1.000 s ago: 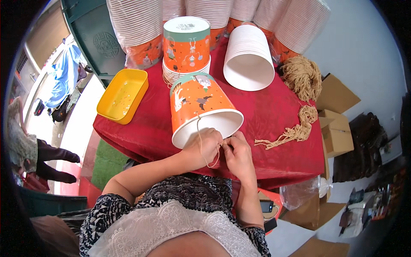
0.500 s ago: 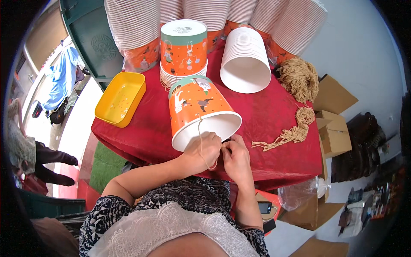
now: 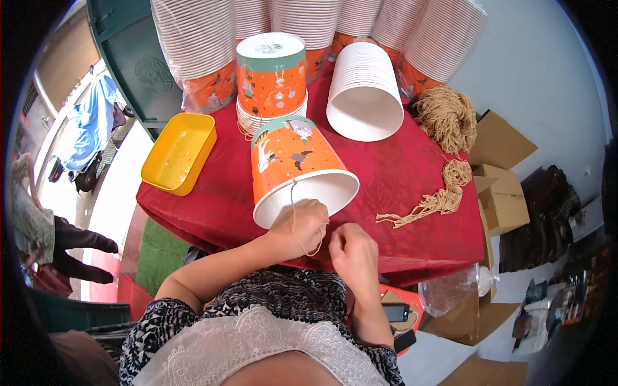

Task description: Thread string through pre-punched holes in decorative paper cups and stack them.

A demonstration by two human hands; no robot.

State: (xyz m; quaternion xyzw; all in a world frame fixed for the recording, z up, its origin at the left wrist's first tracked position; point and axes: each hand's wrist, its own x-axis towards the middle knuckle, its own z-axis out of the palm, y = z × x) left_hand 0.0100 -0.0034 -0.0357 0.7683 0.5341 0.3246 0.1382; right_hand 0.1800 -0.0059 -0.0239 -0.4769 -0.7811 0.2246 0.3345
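Note:
In front of me an orange paper bucket [image 3: 283, 157] with a green band and cartoon figures lies tilted, its white mouth toward me. A thin tan cord [image 3: 294, 199] comes out near its rim and hangs down to my left hand [image 3: 301, 226]. That hand is closed on the cord at the bucket's mouth, partly inside the rim, and a loop of cord dangles below it. Just right of it, apart from the bucket, is my right hand [image 3: 355, 251]. Its fingers are curled together; whatever may be between them is hidden.
Behind stand an upturned orange bucket stack [image 3: 271, 80], a white stack lying down [image 3: 365, 96] and several wrapped stacks [image 3: 196, 38]. A yellow tray [image 3: 179, 154] sits left on the red cloth [image 3: 412, 248]. Cord bundles [image 3: 445, 119] lie right; cardboard boxes [image 3: 503, 196] stand beyond.
My hands, which were close together at the rim, have moved apart. The right hand has come down toward me, and the left hand and bucket have shifted slightly left.

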